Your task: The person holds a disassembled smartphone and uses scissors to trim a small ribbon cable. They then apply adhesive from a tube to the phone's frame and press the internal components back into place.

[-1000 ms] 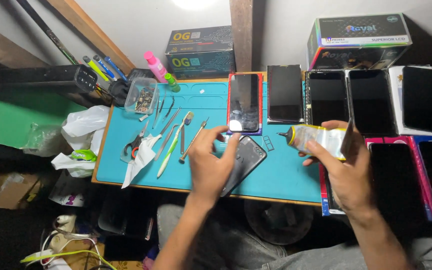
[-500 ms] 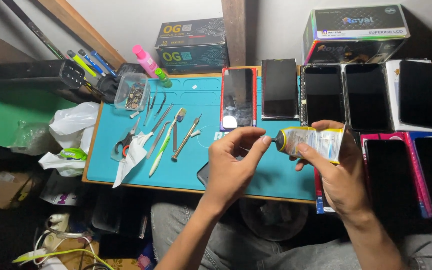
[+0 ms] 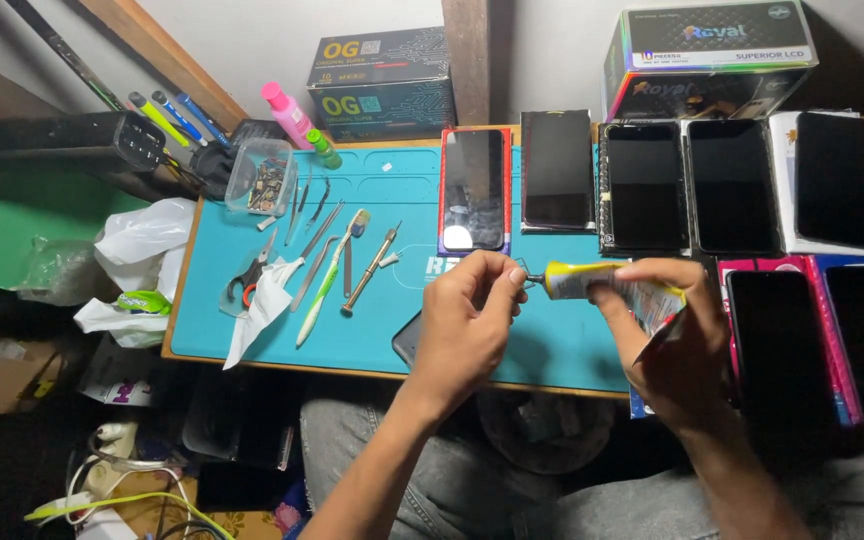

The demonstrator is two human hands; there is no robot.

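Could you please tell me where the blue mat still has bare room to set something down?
The blue mat is bare between the hand tools and the red-edged phone. Crowded: the tools' left strip, and the phones along the right.

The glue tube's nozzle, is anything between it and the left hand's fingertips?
Nothing visible does. The left hand has its fingertips right at the nozzle end of the glue tube, which the right hand holds above the blue work mat. Whether a cap sits on the nozzle is too small to tell.
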